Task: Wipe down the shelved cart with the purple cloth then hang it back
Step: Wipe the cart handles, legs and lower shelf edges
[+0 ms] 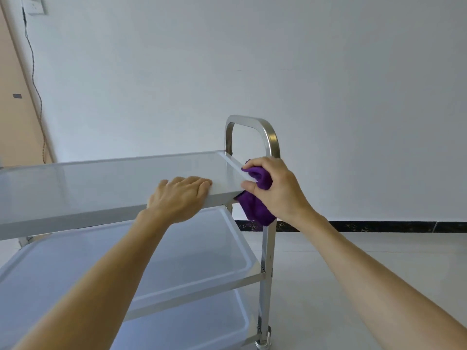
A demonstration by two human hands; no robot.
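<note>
Fingers (249, 185) of the right hand (278, 190) bunch the purple cloth (255, 208) against the top shelf (101, 178) corner to rub it, while the left hand (179, 198) lies flat, steadying the cart (267, 248).

A bare, plain indoor room — which kind, a home or a workplace, the view does not settle. A smooth white wall (278, 59) fills most of the view, meeting pale glossy floor tiles (379, 261) along a dark marbled skirting strip (379, 226). At the far left stands a peach-coloured panel (12, 109), with a wall socket (34, 5) and a thin dangling cable (35, 79). The one furnishing is a stainless-steel shelved cart (113, 178) on castors — utility or catering kit.
</note>
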